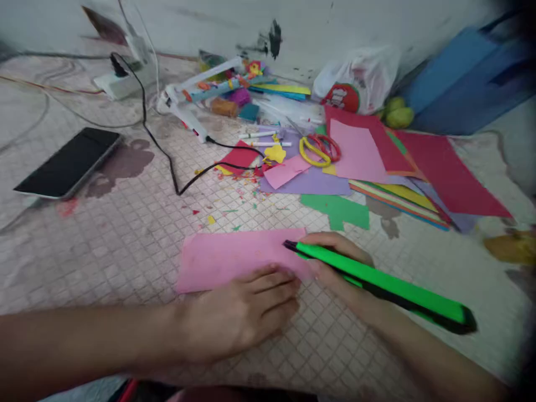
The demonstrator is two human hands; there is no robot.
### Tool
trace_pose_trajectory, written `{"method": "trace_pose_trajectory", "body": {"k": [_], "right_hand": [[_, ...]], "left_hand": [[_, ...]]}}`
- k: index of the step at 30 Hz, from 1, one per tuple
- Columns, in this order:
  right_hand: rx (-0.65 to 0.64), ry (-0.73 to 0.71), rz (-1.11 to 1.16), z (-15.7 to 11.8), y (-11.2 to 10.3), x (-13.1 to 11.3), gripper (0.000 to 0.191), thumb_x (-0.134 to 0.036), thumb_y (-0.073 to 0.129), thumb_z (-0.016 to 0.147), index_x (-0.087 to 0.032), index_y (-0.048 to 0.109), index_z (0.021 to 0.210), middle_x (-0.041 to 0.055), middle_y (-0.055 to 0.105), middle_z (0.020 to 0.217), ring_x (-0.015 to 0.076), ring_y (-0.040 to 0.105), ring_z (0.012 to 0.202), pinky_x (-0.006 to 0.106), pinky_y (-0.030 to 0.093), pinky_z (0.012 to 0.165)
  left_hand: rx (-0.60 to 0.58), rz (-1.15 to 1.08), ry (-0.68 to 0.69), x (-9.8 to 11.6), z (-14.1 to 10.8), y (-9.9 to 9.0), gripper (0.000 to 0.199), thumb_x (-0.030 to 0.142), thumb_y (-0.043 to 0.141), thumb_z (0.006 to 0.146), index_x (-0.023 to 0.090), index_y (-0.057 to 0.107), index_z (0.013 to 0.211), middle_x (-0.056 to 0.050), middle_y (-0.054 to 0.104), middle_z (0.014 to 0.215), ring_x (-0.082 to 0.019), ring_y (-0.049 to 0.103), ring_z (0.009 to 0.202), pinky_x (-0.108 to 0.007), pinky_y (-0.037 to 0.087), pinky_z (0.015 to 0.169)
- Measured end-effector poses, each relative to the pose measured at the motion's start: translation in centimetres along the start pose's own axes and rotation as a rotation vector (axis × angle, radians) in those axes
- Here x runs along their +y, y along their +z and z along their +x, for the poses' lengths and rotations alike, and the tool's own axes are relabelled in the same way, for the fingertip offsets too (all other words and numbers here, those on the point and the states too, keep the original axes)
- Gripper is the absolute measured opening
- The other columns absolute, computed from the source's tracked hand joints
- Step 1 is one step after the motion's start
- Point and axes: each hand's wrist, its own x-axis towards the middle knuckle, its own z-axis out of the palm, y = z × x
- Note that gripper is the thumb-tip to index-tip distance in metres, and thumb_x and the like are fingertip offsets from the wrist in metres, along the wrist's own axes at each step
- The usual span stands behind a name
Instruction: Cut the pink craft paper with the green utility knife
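Note:
A pink paper strip (226, 257) lies on the patterned tablecloth in front of me. My left hand (251, 312) rests flat on the strip's lower right part, its fingers extended and side by side. At the strip's right end, my right hand (339, 265) is wrapped round a green and black stapler (385, 276). The stapler's dark tip is over the paper near its right end and its rear points to the lower right. Whether its jaws touch the paper cannot be made out.
Behind lie green paper (335, 209), scissors (316, 151), coloured sheets (456, 176) and paper scraps. A black cable (161, 145) runs from the power strip (121, 84). A phone (69, 162) is at left, a white glue gun (184, 114) at centre back, a blue bag (464, 78) at right.

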Motion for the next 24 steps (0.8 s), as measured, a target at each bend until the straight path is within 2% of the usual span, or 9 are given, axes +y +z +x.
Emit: {"method": "trace_pose_trajectory", "body": {"k": [3,7,11,15,18,21,24], "right_hand": [[-0.007,0.014,0.000,0.0,0.6,0.0,0.021,-0.020,0.062,0.086,-0.028,0.065,0.105,-0.0025,0.072,0.099,0.0132,0.068,0.092,0.024,0.055,0.081],[-0.023,0.044,0.006,0.2,0.6,-0.1,0.021,-0.020,0.062,0.085,-0.029,0.064,0.104,-0.0031,0.072,0.096,0.0123,0.068,0.089,0.023,0.055,0.077],[-0.035,0.064,-0.040,0.1,-0.1,0.0,0.020,-0.021,0.061,0.086,-0.031,0.064,0.103,-0.0040,0.071,0.097,0.0115,0.067,0.091,0.023,0.054,0.080],[-0.008,0.083,-0.109,-0.2,-1.0,0.3,0.018,-0.024,0.061,0.087,-0.032,0.065,0.103,-0.0024,0.069,0.096,0.0134,0.065,0.091,0.025,0.054,0.081],[0.119,0.157,-0.037,-0.3,-1.3,0.6,0.016,-0.029,0.061,0.088,-0.030,0.065,0.103,-0.0007,0.065,0.099,0.0117,0.063,0.078,0.023,0.054,0.066],[0.197,0.236,0.083,-0.3,-1.3,0.9,0.017,-0.034,0.061,0.088,-0.029,0.065,0.104,0.0006,0.061,0.102,0.0078,0.053,0.060,0.021,0.047,0.047],[0.201,0.249,0.103,-0.4,-1.1,0.9,0.017,-0.035,0.061,0.088,-0.029,0.065,0.103,0.0002,0.061,0.099,0.0076,0.051,0.058,0.022,0.045,0.047]], "left_hand": [[0.051,0.018,-0.030,-0.1,-0.1,-0.4,0.032,0.019,0.036,0.103,0.007,0.057,0.124,-0.014,0.059,0.132,-0.024,0.047,0.133,-0.041,0.037,0.115],[0.122,0.079,-0.086,-0.5,-0.5,-1.1,0.034,0.015,0.031,0.103,0.007,0.059,0.122,-0.013,0.064,0.125,-0.023,0.056,0.123,-0.041,0.043,0.109],[0.134,0.118,-0.099,-0.6,-0.7,-1.2,0.033,0.014,0.033,0.102,0.009,0.064,0.113,-0.011,0.066,0.120,-0.022,0.059,0.118,-0.039,0.046,0.105],[0.125,0.117,-0.080,-0.5,-0.7,-1.1,0.036,0.012,0.031,0.101,0.008,0.064,0.115,-0.013,0.065,0.123,-0.023,0.058,0.119,-0.039,0.047,0.105],[0.099,0.113,-0.076,-0.5,-0.8,-1.0,0.035,0.011,0.031,0.101,0.007,0.062,0.117,-0.015,0.063,0.125,-0.024,0.057,0.121,-0.041,0.046,0.104],[0.080,0.113,-0.074,-0.5,-0.9,-0.9,0.034,0.013,0.033,0.101,0.006,0.061,0.119,-0.016,0.061,0.128,-0.025,0.056,0.122,-0.042,0.045,0.105],[0.065,0.119,-0.073,-0.4,-0.9,-0.9,0.034,0.012,0.033,0.100,0.007,0.059,0.123,-0.016,0.060,0.130,-0.025,0.054,0.124,-0.042,0.044,0.105]]}}
